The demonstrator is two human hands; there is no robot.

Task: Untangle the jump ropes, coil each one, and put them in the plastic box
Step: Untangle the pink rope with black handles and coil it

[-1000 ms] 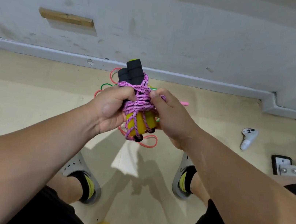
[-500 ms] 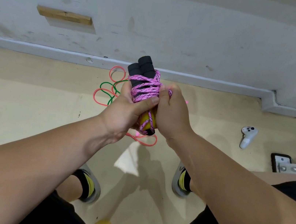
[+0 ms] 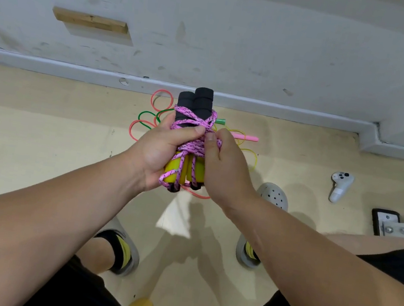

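A pink braided jump rope [image 3: 194, 125] is wound tightly round its two handles, black foam at the top [image 3: 195, 104] and yellow at the bottom. My left hand [image 3: 161, 152] grips the bundle from the left, thumb across the cord. My right hand [image 3: 224, 169] holds its right side and pinches the pink cord near the middle. Behind the bundle, on the floor, lie tangled thin ropes: a red one [image 3: 146, 129], a green one [image 3: 146, 115] and a yellow one [image 3: 250, 157], plus a pink handle [image 3: 246, 137]. No plastic box is in view.
A grey wall with a skirting board [image 3: 280, 109] runs across the back. A white game controller [image 3: 339, 185] lies on the beige floor at the right, near a metal bracket [image 3: 394, 228]. My feet in grey clogs [image 3: 271, 197] stand below the hands.
The bundle has turned a little between my hands. My left thumb now lies over the cord and my right fingers have shifted to pinch the cord near the middle.
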